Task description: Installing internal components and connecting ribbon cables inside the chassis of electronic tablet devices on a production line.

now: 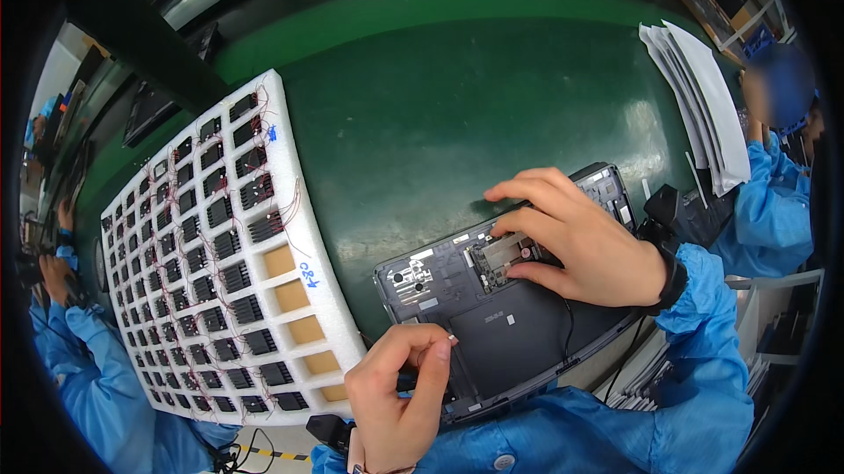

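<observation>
A dark grey laptop base [492,333] lies tilted on the bench before me, its inside showing. My right hand [571,245] arches over the small green circuit board [499,256] in it, thumb at the near edge and fingertips at the far edge, one finger stretched away. A round pinkish part [527,253] shows beneath that hand. At the near left corner of the base, my left hand [400,390] pinches a small white piece [452,339] between thumb and forefinger; its kind is too small to make out. Black cable runs beside the right wrist.
A white foam tray [352,333] on the left holds rows of black fan-like parts with thin red wires; several pockets show brown bottoms. White sheets [703,105] stand at the right by a black device [681,206]. Co-workers in blue sleeves [774,228] sit on both sides.
</observation>
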`<state>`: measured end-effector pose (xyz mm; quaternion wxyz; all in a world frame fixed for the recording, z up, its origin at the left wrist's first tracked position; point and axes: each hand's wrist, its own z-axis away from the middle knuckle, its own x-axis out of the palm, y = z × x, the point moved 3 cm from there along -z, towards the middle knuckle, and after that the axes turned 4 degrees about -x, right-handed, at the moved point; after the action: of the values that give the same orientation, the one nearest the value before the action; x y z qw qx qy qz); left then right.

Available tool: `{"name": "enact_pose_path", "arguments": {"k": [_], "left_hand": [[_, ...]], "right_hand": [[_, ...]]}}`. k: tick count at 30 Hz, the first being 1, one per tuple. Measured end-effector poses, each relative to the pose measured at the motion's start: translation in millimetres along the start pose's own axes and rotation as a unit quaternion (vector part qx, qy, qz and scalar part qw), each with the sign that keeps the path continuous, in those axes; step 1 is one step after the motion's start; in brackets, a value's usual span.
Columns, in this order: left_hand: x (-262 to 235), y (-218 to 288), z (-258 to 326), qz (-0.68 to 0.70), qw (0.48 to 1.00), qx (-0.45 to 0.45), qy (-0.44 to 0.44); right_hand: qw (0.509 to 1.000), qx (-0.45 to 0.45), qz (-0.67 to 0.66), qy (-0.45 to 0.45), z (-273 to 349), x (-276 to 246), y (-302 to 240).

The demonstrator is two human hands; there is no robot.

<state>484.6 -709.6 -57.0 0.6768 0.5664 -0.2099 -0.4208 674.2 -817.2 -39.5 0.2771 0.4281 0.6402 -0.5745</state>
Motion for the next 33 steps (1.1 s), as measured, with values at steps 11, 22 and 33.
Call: {"name": "enact_pose_path", "arguments": {"k": [11, 22, 33], "left_hand": [[10.6, 9.8, 0.3, 0.024, 1.000, -0.016, -0.002], [23.3, 5.0, -5.5, 0.007, 0.996, -0.045, -0.080], [25.4, 10.8, -1.1, 0.019, 0.997, -0.041, -0.059]], "right_hand": [[0.983, 0.094, -0.134, -0.079, -8.9, -16.3, 4.5], [0.977, 0.002, -0.211, -0.043, -7.5, -18.7, 3.9], [0.972, -0.055, -0.227, 0.000, -6.2, -12.9, 2.7]]}}
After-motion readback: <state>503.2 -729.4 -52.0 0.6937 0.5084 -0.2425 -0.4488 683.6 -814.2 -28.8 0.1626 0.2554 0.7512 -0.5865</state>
